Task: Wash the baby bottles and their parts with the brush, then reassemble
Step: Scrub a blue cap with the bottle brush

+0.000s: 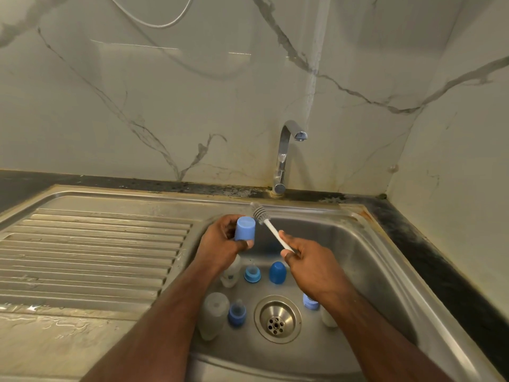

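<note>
The cap [244, 228] is light blue; the brush [268, 226] has grey bristles on a white handle. In the silver steel sink [385, 257] lie a darker blue cap [277, 272], blue collars [252, 273] and cloudy whitish bottles [213, 315]. The draining board [91, 255] is ribbed, the counter [440, 260] speckled black, the wall [165, 92] pale with grey veins

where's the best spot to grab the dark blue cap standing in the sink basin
Probably take the dark blue cap from above, fingers on opposite sides of its wall below the rounded dome. It stands upright on the basin floor with space around it.
</note>
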A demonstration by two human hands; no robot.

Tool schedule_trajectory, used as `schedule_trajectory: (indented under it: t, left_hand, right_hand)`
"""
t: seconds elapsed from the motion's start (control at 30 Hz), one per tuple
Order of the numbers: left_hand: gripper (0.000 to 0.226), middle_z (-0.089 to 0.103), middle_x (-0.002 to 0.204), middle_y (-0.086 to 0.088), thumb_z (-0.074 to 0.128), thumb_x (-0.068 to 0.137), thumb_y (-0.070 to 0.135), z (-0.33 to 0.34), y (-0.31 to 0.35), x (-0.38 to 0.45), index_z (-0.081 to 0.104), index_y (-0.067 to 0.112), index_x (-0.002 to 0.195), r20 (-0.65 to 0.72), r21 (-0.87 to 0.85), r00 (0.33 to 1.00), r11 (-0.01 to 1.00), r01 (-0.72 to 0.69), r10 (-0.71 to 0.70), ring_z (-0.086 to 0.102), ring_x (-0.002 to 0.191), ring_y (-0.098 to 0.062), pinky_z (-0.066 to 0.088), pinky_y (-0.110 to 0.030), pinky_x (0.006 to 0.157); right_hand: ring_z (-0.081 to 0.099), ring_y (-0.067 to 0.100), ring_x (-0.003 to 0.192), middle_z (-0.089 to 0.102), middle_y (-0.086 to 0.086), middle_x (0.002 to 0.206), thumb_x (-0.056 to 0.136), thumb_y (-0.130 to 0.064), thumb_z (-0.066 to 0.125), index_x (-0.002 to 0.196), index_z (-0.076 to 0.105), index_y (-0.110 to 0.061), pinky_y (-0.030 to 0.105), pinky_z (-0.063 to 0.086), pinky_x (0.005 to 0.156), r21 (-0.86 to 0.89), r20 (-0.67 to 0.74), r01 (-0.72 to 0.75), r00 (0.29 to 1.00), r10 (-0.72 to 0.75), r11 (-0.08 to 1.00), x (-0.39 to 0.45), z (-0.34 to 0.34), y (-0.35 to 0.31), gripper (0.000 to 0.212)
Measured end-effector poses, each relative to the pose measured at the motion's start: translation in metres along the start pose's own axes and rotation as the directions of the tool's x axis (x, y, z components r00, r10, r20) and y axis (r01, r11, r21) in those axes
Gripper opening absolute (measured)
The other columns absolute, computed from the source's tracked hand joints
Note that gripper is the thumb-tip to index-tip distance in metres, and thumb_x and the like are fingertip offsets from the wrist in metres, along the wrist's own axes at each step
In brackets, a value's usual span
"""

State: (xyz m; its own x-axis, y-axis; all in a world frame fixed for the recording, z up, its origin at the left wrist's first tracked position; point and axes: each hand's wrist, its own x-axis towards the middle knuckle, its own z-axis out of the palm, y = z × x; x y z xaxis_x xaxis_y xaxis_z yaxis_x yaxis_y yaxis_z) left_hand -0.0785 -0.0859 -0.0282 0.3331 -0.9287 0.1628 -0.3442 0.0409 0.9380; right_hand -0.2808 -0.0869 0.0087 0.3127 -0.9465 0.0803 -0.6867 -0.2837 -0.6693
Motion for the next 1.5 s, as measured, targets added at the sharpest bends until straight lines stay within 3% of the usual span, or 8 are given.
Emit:
schedule_trajectory:
  t: [0.23,0.57,0.7,0.9,1.03,1.2,1.3,1.5]
  left_hand:
    - [0.054,0.072,0.111,0.009,0.086,0.075,0.005,-0.001,-0.002,0.004,0.068,0.022,0.123,-0.041,0.065,0.998,0.996,-0.053,0.055,0.068,0.102,-0.006,0.053,-0.021,0.088]
    - [0.053,0.071,0.108,0.011,0.087,0.076,0.008,-0.001,0.0,0.002,0.068,0.023,0.123,-0.044,0.061,0.998,0.998,-0.033,0.036,0.067,0.101,-0.007,0.054,-0.025,0.092]
    - [0.048,0.074,0.106,0.01,0.087,0.076,0.01,-0.001,-0.002,0.003,0.069,0.025,0.119,-0.046,0.069,0.998,0.997,-0.029,0.033,0.069,0.1,-0.008,0.056,-0.028,0.092]
    - [0.056,0.068,0.11,0.012,0.086,0.077,0.01,-0.001,0.001,0.001,0.065,0.022,0.128,-0.051,0.031,0.999,0.999,0.006,-0.005,0.067,0.103,-0.008,0.054,-0.029,0.095]
    - [0.042,0.073,0.103,0.011,0.086,0.079,0.013,-0.001,-0.004,0.003,0.068,0.025,0.115,-0.03,-0.045,0.999,0.998,0.033,-0.035,0.07,0.099,-0.01,0.057,-0.038,0.097]
    - [0.053,0.064,0.125,-0.007,0.078,0.088,0.018,-0.002,-0.002,0.003,0.058,0.02,0.137,-0.055,-0.288,0.981,0.943,0.165,-0.188,0.07,0.105,-0.023,0.063,-0.035,0.083]
    - [0.041,0.07,0.118,-0.014,0.075,0.092,0.019,-0.008,0.003,0.002,0.06,0.013,0.13,0.031,-0.55,0.954,0.792,0.266,-0.3,0.073,0.101,-0.026,0.062,-0.033,0.079]
    - [0.019,0.073,0.105,-0.017,0.068,0.098,0.021,-0.016,0.005,0.004,0.063,0.008,0.111,0.067,-0.69,0.909,0.639,0.339,-0.411,0.073,0.094,-0.024,0.06,-0.03,0.073]
  right_hand:
    - [0.064,0.011,0.1,0.067,-0.007,0.125,0.103,-0.033,0.051,0.147,0.042,-0.044,0.028,0.051,0.089,-0.044,-0.004,0.026,1.0,-0.026,0.999,-0.002,0.001,0.001,0.046]
    - [0.063,0.008,0.094,0.066,-0.008,0.128,0.103,-0.033,0.051,0.148,0.042,-0.044,0.025,0.05,0.086,-0.069,-0.009,0.025,1.0,-0.025,0.997,0.002,0.0,0.006,0.047]
    - [0.058,0.001,0.083,0.065,-0.016,0.126,0.102,-0.035,0.053,0.145,0.044,-0.045,0.008,0.043,0.07,0.016,0.019,0.085,0.996,-0.086,0.996,-0.006,0.003,0.003,0.045]
    - [0.061,0.007,0.089,0.067,-0.009,0.125,0.103,-0.033,0.052,0.147,0.042,-0.044,0.015,0.045,0.073,-0.03,-0.005,0.035,0.999,-0.035,0.999,0.003,0.001,0.008,0.046]
    - [0.065,0.008,0.1,0.066,-0.017,0.118,0.102,-0.035,0.053,0.145,0.042,-0.046,0.01,0.043,0.067,0.018,0.023,0.078,0.997,-0.078,0.997,-0.003,0.005,0.003,0.046]
    - [0.058,-0.001,0.081,0.065,-0.015,0.12,0.102,-0.033,0.054,0.147,0.044,-0.042,0.009,0.04,0.067,0.008,0.006,0.03,1.0,-0.03,1.0,0.003,0.0,0.01,0.046]
    - [0.053,-0.003,0.071,0.059,-0.026,0.088,0.102,-0.033,0.054,0.144,0.047,-0.044,0.01,0.039,0.065,0.049,0.021,0.051,0.998,-0.052,0.998,-0.002,-0.004,0.012,0.044]
    - [0.044,0.002,0.051,0.052,-0.016,0.059,0.101,-0.027,0.053,0.139,0.053,-0.045,0.014,0.037,0.049,-0.023,0.056,0.085,0.995,-0.084,0.996,-0.005,-0.01,0.012,0.041]
